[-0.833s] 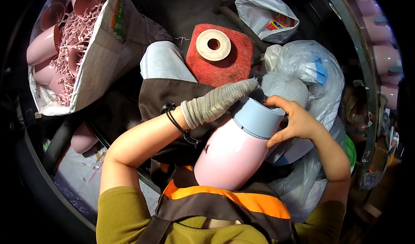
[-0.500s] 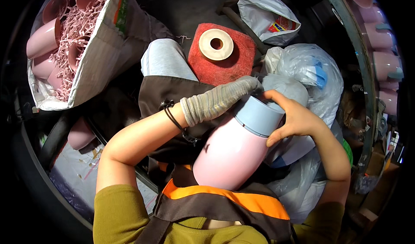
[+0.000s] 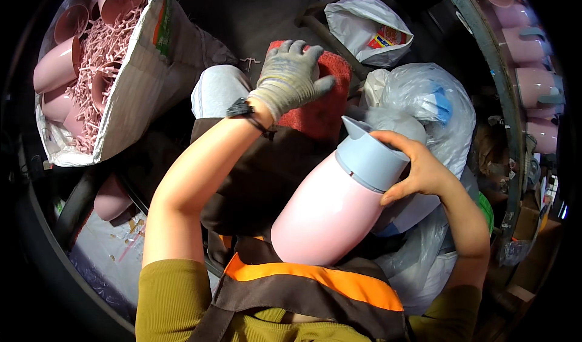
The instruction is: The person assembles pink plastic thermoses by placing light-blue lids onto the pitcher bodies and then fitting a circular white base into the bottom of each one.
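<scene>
Gloved, the left hand (image 3: 294, 78) lies over the red fibrous block (image 3: 321, 114) at the upper middle of the frame, fingers bent and thumb spread toward the right; what its palm covers is hidden, so I cannot tell whether it grasps anything. Bare, the right hand (image 3: 421, 166) grips the pink jug (image 3: 327, 211) by the neck, just right of the frame's centre, thumb near the seam under the blue-grey collar (image 3: 373, 160) and fingers curled over the collar's far side. The jug leans from lower left to upper right, its base seemingly propped on the brown apron (image 3: 297, 290) and its spout pointing up the frame. With one hand alone on the jug, that low support matters: good practice would be to let the lap bear the weight and use the neck grip only to steady the tilt. A firm but light thumb should spare the glossy wall, while the collar is best held clear of the clear plastic bag (image 3: 454, 87) beyond it.
</scene>
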Action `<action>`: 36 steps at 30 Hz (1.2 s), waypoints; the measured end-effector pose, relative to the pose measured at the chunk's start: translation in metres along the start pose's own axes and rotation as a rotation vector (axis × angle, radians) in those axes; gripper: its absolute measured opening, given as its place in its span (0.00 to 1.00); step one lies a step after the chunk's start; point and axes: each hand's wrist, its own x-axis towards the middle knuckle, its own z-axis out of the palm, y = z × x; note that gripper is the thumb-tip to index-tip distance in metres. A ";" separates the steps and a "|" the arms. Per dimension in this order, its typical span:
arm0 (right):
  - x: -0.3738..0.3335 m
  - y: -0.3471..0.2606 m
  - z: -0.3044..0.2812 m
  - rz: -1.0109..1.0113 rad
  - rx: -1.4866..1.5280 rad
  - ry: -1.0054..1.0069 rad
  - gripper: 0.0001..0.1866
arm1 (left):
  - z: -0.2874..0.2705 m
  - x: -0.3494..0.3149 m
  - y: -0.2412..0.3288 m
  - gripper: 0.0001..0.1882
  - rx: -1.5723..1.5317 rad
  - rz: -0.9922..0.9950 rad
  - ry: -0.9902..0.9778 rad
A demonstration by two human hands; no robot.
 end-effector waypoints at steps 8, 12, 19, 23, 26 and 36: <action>-0.020 0.004 -0.045 -0.172 -0.094 0.528 0.54 | 0.001 0.013 -0.013 0.44 0.098 -0.186 -0.185; 0.034 -0.018 -0.043 -0.475 -0.543 0.671 0.48 | -0.059 0.023 -0.054 0.43 -0.080 -0.406 0.131; 0.082 -0.014 -0.025 -0.550 -0.850 0.662 0.46 | -0.159 -0.001 -0.025 0.35 -0.767 -0.264 0.211; 0.079 -0.022 -0.027 -0.394 -0.735 0.535 0.48 | -0.192 0.004 0.059 0.35 -0.692 -0.084 0.082; 0.071 -0.035 -0.029 -0.326 -0.646 0.456 0.52 | -0.174 0.027 0.058 0.38 -0.224 0.297 0.135; 0.066 0.018 -0.026 -0.481 -0.329 0.666 0.29 | -0.148 0.046 0.027 0.34 -0.807 -0.029 -0.304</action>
